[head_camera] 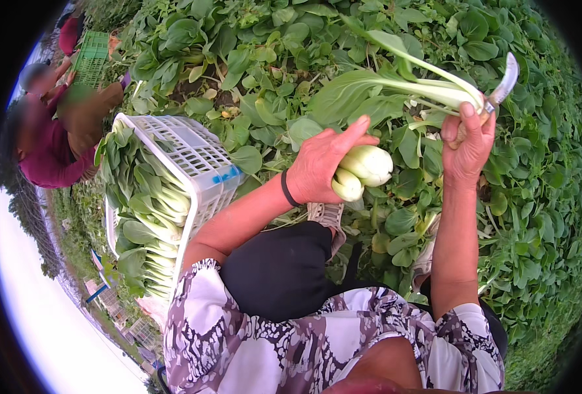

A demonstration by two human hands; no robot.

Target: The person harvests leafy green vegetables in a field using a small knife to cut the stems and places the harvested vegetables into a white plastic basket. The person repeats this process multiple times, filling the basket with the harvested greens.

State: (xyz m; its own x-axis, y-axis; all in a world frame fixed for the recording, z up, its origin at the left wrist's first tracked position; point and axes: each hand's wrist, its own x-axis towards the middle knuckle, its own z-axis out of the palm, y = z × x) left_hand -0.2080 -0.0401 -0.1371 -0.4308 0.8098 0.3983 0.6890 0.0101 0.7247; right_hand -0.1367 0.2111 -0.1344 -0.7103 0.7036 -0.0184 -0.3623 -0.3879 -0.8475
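Note:
Two pale bok choy heads [364, 165] are gripped in my left hand [323, 160], their cut bases facing right. My right hand [468, 140] holds a small curved knife [506, 81] by its handle, blade up and away from me. Pinched against that handle is the base of another bok choy plant [441, 91], its leaves spreading left. Fingers hide most of the knife's handle. A white plastic crate [185, 184], packed with bok choy [155, 207], stands to the left of my left forearm.
Leafy bok choy rows [527, 207] grow thickly ahead and to the right. My shoes [328, 219] are among the plants. At the upper left, people in dark red tops [57, 143] crouch near a green plastic crate [91, 56].

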